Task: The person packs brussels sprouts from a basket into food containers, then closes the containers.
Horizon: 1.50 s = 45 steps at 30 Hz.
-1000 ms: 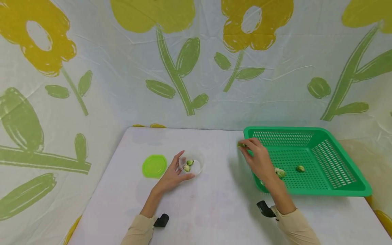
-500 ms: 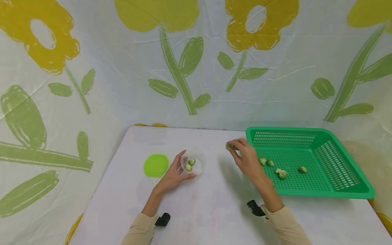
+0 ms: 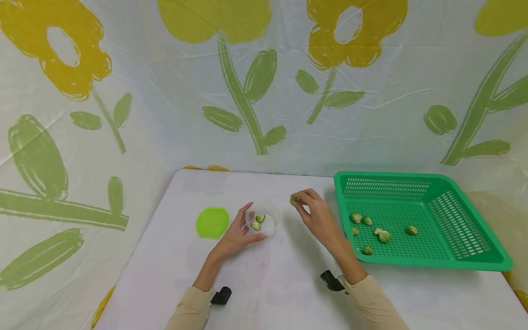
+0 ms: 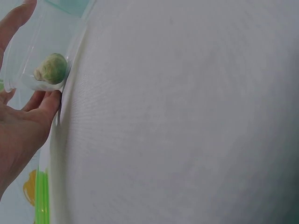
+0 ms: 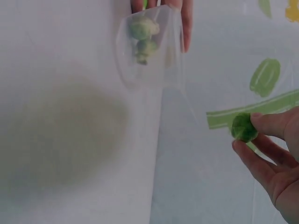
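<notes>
My left hand (image 3: 234, 239) grips a small clear plastic container (image 3: 270, 225) that stands on the table, the thumb on its near side and the fingers round its left. Two Brussels sprouts (image 3: 258, 222) lie inside it. My right hand (image 3: 319, 219) pinches another Brussels sprout (image 5: 243, 127) between thumb and fingertips, held above the table between the container and the green basket (image 3: 439, 213). In the left wrist view one sprout (image 4: 53, 68) shows through the container wall.
The green perforated basket at the right holds several more Brussels sprouts (image 3: 383, 236). A light-green lid (image 3: 212, 222) lies flat on the white table (image 3: 264, 284), left of the container. A flower-printed sheet (image 3: 173, 123) hangs behind the table.
My right hand has moved left from over the basket's left rim with the pinched Brussels sprout, uncovering sprouts in the basket. My left hand stays on the container.
</notes>
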Motion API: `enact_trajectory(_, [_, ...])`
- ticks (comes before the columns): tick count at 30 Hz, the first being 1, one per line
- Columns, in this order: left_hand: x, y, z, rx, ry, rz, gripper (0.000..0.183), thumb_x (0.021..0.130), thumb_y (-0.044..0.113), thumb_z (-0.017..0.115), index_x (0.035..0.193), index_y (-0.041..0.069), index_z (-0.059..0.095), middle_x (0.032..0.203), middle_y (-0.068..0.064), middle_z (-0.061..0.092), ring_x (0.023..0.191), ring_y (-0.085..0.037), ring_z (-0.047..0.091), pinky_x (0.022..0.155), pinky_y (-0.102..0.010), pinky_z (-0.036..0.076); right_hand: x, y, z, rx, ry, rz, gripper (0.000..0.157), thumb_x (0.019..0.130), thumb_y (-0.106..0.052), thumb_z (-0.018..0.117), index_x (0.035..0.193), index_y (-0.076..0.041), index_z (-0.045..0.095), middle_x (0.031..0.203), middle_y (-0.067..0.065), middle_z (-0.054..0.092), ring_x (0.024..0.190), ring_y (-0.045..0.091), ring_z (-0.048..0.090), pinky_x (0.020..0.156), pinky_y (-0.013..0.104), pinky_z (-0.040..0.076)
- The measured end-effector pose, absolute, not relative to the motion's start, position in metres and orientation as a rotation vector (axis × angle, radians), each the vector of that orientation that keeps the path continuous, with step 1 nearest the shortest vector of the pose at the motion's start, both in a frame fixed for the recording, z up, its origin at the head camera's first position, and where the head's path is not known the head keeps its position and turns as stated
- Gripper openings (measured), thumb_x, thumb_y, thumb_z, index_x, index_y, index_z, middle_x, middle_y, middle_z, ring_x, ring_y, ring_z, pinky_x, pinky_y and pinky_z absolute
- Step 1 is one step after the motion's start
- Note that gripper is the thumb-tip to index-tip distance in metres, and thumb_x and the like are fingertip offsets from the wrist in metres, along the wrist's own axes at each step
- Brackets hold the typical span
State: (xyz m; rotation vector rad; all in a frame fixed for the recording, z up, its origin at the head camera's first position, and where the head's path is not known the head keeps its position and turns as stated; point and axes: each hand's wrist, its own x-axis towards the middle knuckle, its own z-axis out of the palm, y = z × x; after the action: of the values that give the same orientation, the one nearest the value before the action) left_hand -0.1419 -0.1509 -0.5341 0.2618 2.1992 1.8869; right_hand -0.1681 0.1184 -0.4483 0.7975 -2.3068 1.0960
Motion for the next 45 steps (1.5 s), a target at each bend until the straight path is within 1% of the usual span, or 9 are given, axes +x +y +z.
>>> enact_trajectory(6, [-0.141,-0.150,-0.534,0.248,2.221,1.863,0.107,0.084,0.027,0.089,0.165,0.025,0.018,0.170,-0.011,0.015,0.156,-0.027,0.015,0.123,-0.047,0.027,-0.169,0.105,-0.457,0.849,-2.290,1.144,0.016,0.086,0.008,0.079,0.100,0.003,0.074,0.099,0.014,0.067,0.087,0.025,0.070,0.076,0.036,0.063])
enact_trajectory(10, [-0.142,-0.150,-0.534,0.236,2.232,1.849,0.107,0.083,0.030,0.089,0.165,0.029,0.019,0.170,-0.010,0.016,0.156,-0.026,0.015,0.123,-0.046,0.027,-0.169,0.096,-0.461,0.877,-2.295,1.169,0.017,0.084,0.009,0.079,0.100,0.003,0.074,0.099,0.013,0.067,0.087,0.025,0.070,0.077,0.036,0.063])
enact_trajectory(15, [-0.142,-0.151,-0.532,0.221,2.241,1.838,0.106,0.083,0.032,0.089,0.164,0.033,0.020,0.169,-0.008,0.018,0.156,-0.027,0.018,0.122,-0.045,0.029,-0.168,0.086,-0.467,0.907,-2.322,1.193,0.017,0.086,0.007,0.078,0.102,0.002,0.074,0.099,0.011,0.066,0.088,0.025,0.070,0.078,0.036,0.062])
enact_trajectory(21, [-0.142,-0.150,-0.534,0.249,2.227,1.846,0.108,0.084,0.030,0.089,0.165,0.028,0.018,0.169,-0.009,0.018,0.155,-0.026,0.019,0.122,-0.043,0.030,-0.167,0.078,-0.473,0.929,-2.374,1.209,0.014,0.089,0.004,0.077,0.103,0.002,0.074,0.100,0.011,0.066,0.088,0.025,0.070,0.075,0.035,0.062])
enact_trajectory(24, [-0.143,-0.150,-0.535,0.253,2.213,1.853,0.108,0.084,0.030,0.088,0.165,0.028,0.017,0.169,-0.008,0.017,0.155,-0.024,0.019,0.122,-0.042,0.030,-0.166,0.073,-0.475,0.943,-2.394,1.232,0.014,0.090,0.004,0.076,0.103,0.001,0.074,0.100,0.011,0.066,0.089,0.024,0.070,0.075,0.038,0.062])
enact_trajectory(30, [-0.143,-0.151,-0.536,0.279,2.204,1.878,0.107,0.085,0.028,0.087,0.165,0.025,0.017,0.170,-0.012,0.013,0.156,-0.030,0.016,0.123,-0.047,0.028,-0.165,0.064,-0.483,0.985,-2.413,1.259,0.017,0.088,0.008,0.076,0.104,0.000,0.073,0.102,0.011,0.067,0.091,0.025,0.069,0.074,0.044,0.061])
enact_trajectory(34, [-0.142,-0.151,-0.535,0.284,2.201,1.870,0.107,0.086,0.027,0.087,0.166,0.024,0.016,0.170,-0.012,0.012,0.156,-0.030,0.014,0.123,-0.047,0.027,-0.164,0.061,-0.485,1.000,-2.448,1.244,0.018,0.088,0.008,0.076,0.105,0.002,0.073,0.103,0.011,0.068,0.090,0.025,0.068,0.072,0.044,0.061])
enact_trajectory(41, [-0.140,-0.151,-0.533,0.262,2.215,1.856,0.107,0.086,0.027,0.087,0.166,0.028,0.016,0.170,-0.008,0.009,0.157,-0.029,0.009,0.123,-0.047,0.028,-0.164,0.055,-0.485,0.995,-2.548,1.165,0.016,0.089,0.003,0.077,0.105,0.002,0.075,0.102,0.007,0.069,0.085,0.019,0.066,0.070,0.032,0.057])
enact_trajectory(45, [-0.140,-0.151,-0.533,0.272,2.211,1.862,0.106,0.087,0.025,0.086,0.166,0.027,0.015,0.170,-0.009,0.008,0.157,-0.030,0.008,0.123,-0.048,0.027,-0.164,0.052,-0.484,1.004,-2.587,1.130,0.016,0.088,0.003,0.078,0.104,0.003,0.074,0.102,0.008,0.069,0.087,0.021,0.068,0.073,0.033,0.059])
